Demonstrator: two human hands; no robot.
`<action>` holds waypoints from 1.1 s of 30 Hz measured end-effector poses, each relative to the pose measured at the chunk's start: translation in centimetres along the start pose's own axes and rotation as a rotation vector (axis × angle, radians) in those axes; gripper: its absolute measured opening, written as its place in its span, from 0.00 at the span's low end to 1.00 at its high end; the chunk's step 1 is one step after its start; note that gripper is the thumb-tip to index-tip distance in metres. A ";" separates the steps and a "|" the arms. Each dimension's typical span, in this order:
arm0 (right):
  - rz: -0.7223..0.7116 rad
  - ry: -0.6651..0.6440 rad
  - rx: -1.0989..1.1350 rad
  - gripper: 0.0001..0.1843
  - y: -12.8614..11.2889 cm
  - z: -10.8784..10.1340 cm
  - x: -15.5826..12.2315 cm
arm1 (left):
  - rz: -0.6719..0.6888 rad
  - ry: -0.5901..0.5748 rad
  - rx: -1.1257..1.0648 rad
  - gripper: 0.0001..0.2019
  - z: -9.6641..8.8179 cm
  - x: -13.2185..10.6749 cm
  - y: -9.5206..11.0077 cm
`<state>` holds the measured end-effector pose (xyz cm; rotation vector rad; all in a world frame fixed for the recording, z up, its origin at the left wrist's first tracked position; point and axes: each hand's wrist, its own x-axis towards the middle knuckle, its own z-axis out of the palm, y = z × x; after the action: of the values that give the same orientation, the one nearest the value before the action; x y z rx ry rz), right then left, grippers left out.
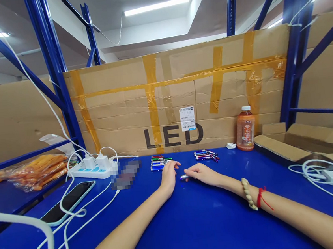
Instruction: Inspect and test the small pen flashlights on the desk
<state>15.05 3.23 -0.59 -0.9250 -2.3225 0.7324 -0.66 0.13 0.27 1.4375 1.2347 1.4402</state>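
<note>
1. Near: a blue tabletop spans the foreground; at its near left, a thick white cable arches upward.
2. Left, beyond the cable: a dark-screened phone lies flat, crossed by a thinner white lead.
3. Centre right: the right hand, its wrist bearing a beaded bracelet and a red string, has its thumb and fingers closed on a silver-and-purple pen-like piece, which points left just above or on the tabletop; contact cannot be told.
4. Centre: the left hand is loosely curved, fingers bent toward the right; whether they hold anything cannot be told.
5. Farther, behind the left hand and partly hidden by it: a left group of pen-like pieces, in blue, green and red. A right group of pen-like pieces lies well apart from it.
6. Far: a white power strip at left; an orange bottle at right, before a taped cardboard panel marked "LED".
</note>
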 end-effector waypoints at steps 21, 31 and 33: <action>-0.024 -0.048 -0.015 0.25 -0.3 -0.1 -0.1 | -0.010 -0.021 0.027 0.11 0.1 -0.2 0.2; -0.039 -0.047 -0.010 0.24 -0.9 -0.3 -0.1 | -0.008 -0.016 0.033 0.11 0.0 -0.1 0.0; -0.025 -0.045 -0.003 0.24 -1.1 -0.3 -0.2 | -0.004 -0.020 0.024 0.11 0.1 -0.1 -0.1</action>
<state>14.86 2.49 0.26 -0.8873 -2.3707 0.7472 -0.61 0.10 0.18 1.4612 1.2452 1.4092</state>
